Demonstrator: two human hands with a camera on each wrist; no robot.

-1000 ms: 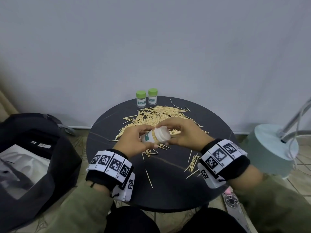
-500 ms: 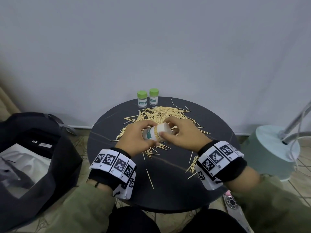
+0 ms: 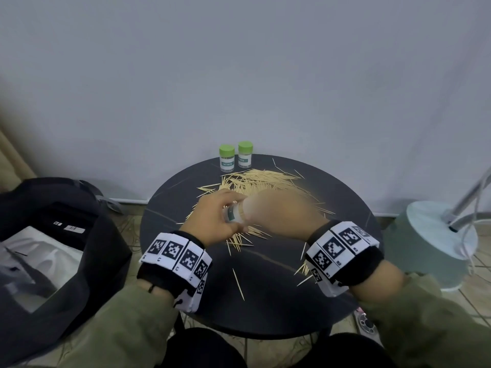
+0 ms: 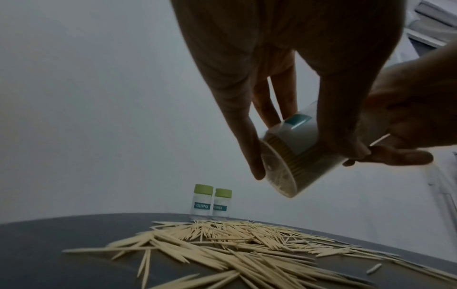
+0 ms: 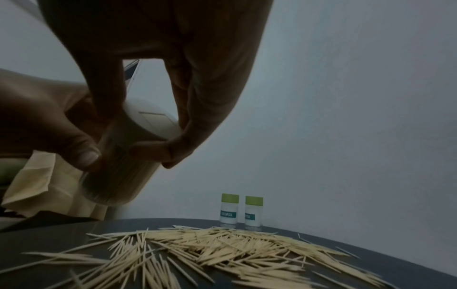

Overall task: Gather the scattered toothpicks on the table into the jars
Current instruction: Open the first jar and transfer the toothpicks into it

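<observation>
Compared with a second ago, the right hand [image 3: 276, 211] now blurs with motion and hides the jar's white cap. At frame centre, the left hand [image 3: 212, 219] wraps the tilted jar [image 3: 235, 212], packed with toothpicks, above the counter [image 3: 265, 301]. Right fingers [image 5: 183, 144] clamp the cap [image 5: 150, 119]. Loose toothpicks [image 3: 265, 179] lie below; two green-lidded jars [image 3: 236, 156] stand at the counter's far edge.

Clear jar [image 3: 235, 214] packed with toothpicks gripped sideways above round dark table [image 3: 170, 229] by left hand [image 3: 212, 219]. Right hand [image 3: 281, 216] blurred, closed over jar's other end. Toothpick pile [image 3: 265, 181] spread beneath and behind hands. Two green-lidded jars [image 3: 236, 157] stood upright side by side at far edge. Black bag [image 3: 53, 235] seen at left.
</observation>
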